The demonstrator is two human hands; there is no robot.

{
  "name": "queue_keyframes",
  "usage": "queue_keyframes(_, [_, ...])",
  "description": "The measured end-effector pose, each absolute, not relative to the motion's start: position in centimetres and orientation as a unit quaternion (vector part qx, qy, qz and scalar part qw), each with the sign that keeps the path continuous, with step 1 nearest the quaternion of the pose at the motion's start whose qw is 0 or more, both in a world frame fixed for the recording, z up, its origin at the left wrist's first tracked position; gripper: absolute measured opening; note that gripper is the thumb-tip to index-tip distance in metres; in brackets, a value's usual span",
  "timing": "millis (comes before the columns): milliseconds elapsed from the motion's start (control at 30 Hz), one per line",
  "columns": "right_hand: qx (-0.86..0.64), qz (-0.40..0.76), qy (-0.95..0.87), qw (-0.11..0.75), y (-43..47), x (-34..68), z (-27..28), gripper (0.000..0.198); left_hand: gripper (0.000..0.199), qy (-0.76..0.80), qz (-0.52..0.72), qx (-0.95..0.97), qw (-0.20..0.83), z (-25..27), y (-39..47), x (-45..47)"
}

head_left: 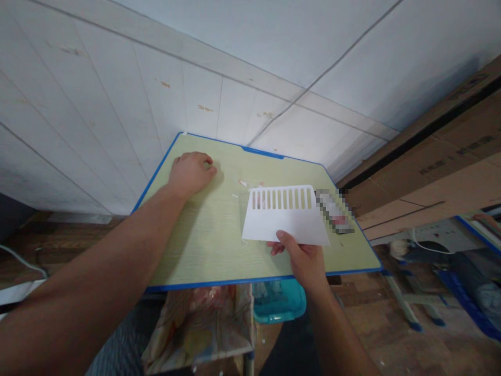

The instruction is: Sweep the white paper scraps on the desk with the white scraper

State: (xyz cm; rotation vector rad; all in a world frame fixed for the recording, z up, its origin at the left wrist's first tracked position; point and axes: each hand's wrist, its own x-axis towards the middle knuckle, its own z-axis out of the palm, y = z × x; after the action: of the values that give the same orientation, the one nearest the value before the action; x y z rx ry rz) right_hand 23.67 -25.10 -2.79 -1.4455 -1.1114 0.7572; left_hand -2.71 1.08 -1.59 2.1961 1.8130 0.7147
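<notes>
My right hand (299, 256) grips the lower edge of a flat white card (284, 224), its thumb on top and its fingers underneath. A row of long rounded slots runs along the card's far edge. The card is held over the right half of a small pale yellow-green table (219, 235) with a blue rim. On the table's far left part, my left hand (192, 172) rests with its fingers loosely bent and a gap between thumb and forefinger. Nothing shows in it. A few small scraps (243, 183) lie between the left hand and the card.
To the right of the card lies a blurred-out flat item (335, 214). Cardboard boxes (430, 156) stand along the right side, and a white wall (235, 99) rises behind the table. Below the front edge are a turquoise basin (282, 303) and a cloth-covered seat (211, 334).
</notes>
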Motion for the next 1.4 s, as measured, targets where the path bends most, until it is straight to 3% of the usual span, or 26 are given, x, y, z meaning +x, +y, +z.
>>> queue_keyframes(367, [-0.613, 0.296, -0.466, 0.565, -27.1, 23.7, -3.2, 0.035, 0.046, 0.611, 0.252, 0.743, 0.107, -1.8, 1.3, -2.7])
queue_keyframes(633, [-0.650, 0.284, -0.465, 0.529, -28.9, 23.3, -1.4, 0.042, 0.044, 0.614, 0.254, 0.738, 0.117, -1.6, 1.1, -2.6])
queue_keyframes(1400, [-0.587, 0.378, -0.470, 0.540, -29.9, 22.3, -1.8, 0.036, 0.050, 0.617, 0.229, 0.747, 0.095, -1.2, 0.9, -2.3])
